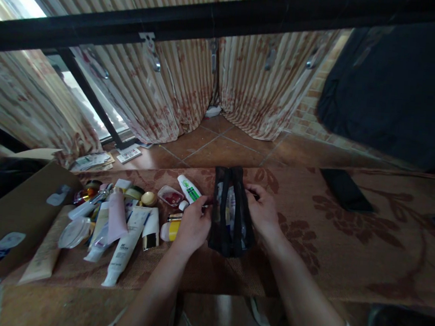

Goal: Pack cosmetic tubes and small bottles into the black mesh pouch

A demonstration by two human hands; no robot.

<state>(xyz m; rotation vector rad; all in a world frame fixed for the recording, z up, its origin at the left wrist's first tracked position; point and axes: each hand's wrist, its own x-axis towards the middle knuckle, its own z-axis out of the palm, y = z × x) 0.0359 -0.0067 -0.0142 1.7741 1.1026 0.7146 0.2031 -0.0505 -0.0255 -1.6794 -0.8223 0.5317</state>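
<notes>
A black mesh toiletry pouch (pixel 216 236) stands on the cloth-covered bench with its top unzipped, and several clear and white items show inside. My left hand (pixel 194 227) grips its left side, with fingers curled at the edge. On the opposite side, my right hand (pixel 264 213) pinches the pouch's right edge. Just beyond my left hand lie a white and green tube (pixel 188 188) and a clear container with dark red contents (pixel 170 196). A yellow bottle (pixel 170 231) is partly hidden behind that hand.
Left of the pouch, tubes and jars lie in a heap, among them a pink tube (pixel 117 216) and a long white tube (pixel 126 246). A cardboard box (pixel 28 218) stands at far left. A black phone (pixel 346 190) rests on the bench (pixel 345 258) at right; curtains (pixel 186 85) hang behind.
</notes>
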